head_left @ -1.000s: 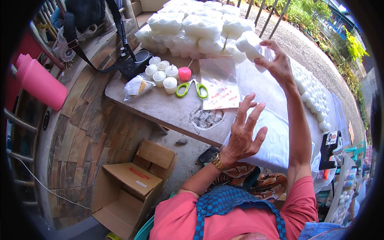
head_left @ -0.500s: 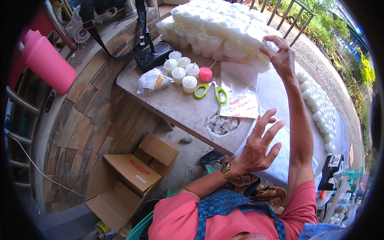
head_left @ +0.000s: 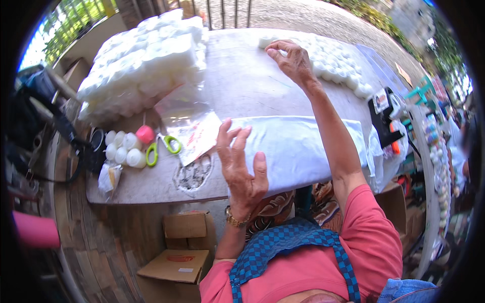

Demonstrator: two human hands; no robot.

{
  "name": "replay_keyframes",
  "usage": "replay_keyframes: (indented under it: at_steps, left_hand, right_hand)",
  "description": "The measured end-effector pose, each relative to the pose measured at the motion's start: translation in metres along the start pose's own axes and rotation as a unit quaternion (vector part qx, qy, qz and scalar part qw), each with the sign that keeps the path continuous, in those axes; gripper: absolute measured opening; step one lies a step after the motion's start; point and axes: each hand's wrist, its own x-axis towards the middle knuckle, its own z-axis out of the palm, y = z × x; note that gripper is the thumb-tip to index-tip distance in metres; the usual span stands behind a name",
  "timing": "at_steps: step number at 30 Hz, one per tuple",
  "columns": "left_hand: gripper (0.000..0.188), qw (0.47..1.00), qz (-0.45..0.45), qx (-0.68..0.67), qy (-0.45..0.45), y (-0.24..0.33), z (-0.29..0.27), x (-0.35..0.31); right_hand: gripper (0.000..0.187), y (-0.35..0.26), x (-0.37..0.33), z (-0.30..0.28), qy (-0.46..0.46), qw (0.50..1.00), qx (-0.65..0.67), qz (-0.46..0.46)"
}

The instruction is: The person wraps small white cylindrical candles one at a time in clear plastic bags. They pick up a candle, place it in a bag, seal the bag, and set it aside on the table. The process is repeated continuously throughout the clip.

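My left hand [head_left: 242, 174], with a gold watch on its wrist, is held up with its fingers spread and nothing in them. It hovers over the table's near edge, beside a white cloth [head_left: 303, 151]. My right hand [head_left: 294, 63] reaches across the table, its fingers bent and the tips slightly apart. Those fingertips are beside the left end of a block of small white candles [head_left: 333, 58]; whether they touch one is unclear. A tall plastic-wrapped stack of white candles [head_left: 146, 60] stands at the left. Nothing shows in the right hand's grasp.
Left on the table [head_left: 237, 76] are loose white candles [head_left: 121, 146], a pink candle [head_left: 145, 134], green-handled scissors [head_left: 172, 145], a clear plastic bag [head_left: 194, 131] and a small packet [head_left: 109, 178]. An open cardboard box [head_left: 177, 257] is below. A black holder [head_left: 384, 116] stands right.
The view has swung to the right, so the table now lies across it. My right hand has gone from over the wrapped stack to the candle block; my left hand stays raised and spread.
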Motion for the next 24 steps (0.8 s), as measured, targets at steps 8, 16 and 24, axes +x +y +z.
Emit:
replay_keyframes:
  at_steps: [8, 16, 24]
  left_hand:
    - [0.037, 0.997, 0.013, 0.077, -0.028, 0.001, 0.004, -0.003]
    - [0.017, 0.91, 0.045, 0.4, 0.099, -0.04, -0.059, 0.021]
    - [0.018, 0.843, -0.03, 0.529, -0.092, -0.068, -0.076, 0.05]
  right_hand:
    - [0.024, 0.107, -0.086, -0.139, 0.083, 0.982, -0.125, 0.115]
    - [0.019, 0.097, -0.156, -0.14, -0.039, 0.991, -0.037, 0.119]
    - [0.017, 0.077, -0.158, -0.129, -0.022, 0.993, -0.021, 0.116]
